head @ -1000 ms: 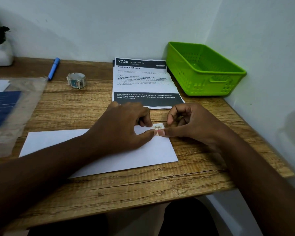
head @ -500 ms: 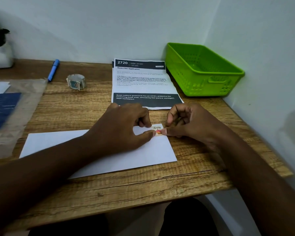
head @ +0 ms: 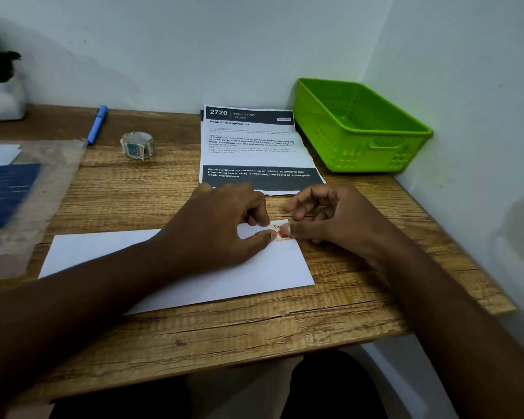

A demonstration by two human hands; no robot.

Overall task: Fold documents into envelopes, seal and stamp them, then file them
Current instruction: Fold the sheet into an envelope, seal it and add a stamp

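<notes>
Your white envelope [head: 254, 273] lies flat on the wooden desk, long side running left to right, slightly skewed. A small stamp [head: 280, 229] with script lettering and a red mark sits at its far right corner. Behind it, the printed document [head: 254, 146] headed "2720" lies flat and creased. The green perforated basket [head: 360, 128] sits in the far right corner.

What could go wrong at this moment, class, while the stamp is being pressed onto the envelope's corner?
1. The stamp sits right at the top right corner of the envelope; a slip could leave it crooked or overhanging the edge.
2. Only the thumbs of the left hand and right hand press it, so an edge may stay unstuck.
3. The envelope lies loose on the desk and could slide.
</notes>
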